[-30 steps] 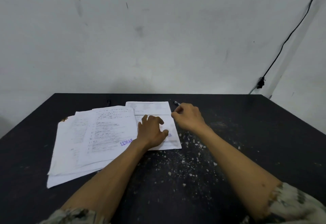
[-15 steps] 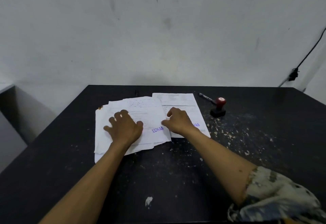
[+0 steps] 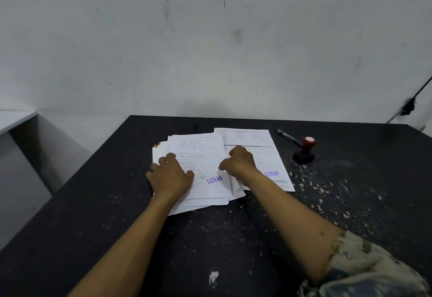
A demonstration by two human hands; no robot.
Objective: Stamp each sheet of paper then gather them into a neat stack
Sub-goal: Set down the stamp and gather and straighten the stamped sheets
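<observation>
A loose pile of white printed sheets (image 3: 201,149) lies on the black table (image 3: 98,203), its top sheet stamped with a purple "LUNAS". One more stamped sheet (image 3: 264,154) lies to the right, its left edge overlapping the pile. My left hand (image 3: 170,175) lies flat on the pile's left side with fingers spread. My right hand (image 3: 238,162) rests with curled fingers where the pile meets the single sheet; whether it pinches paper is unclear. The stamp (image 3: 305,149), red knob on a black base, stands alone to the right of the papers.
A black pen (image 3: 287,136) lies just behind the stamp near the table's back edge. White flecks and crumbs (image 3: 327,193) are scattered over the right and front of the table. A wall stands right behind the table, with a cable (image 3: 409,106) at the far right.
My right hand has left the stamp standing beside the pen and come back onto the papers. My left hand has shifted from the single sheet to the pile on the left.
</observation>
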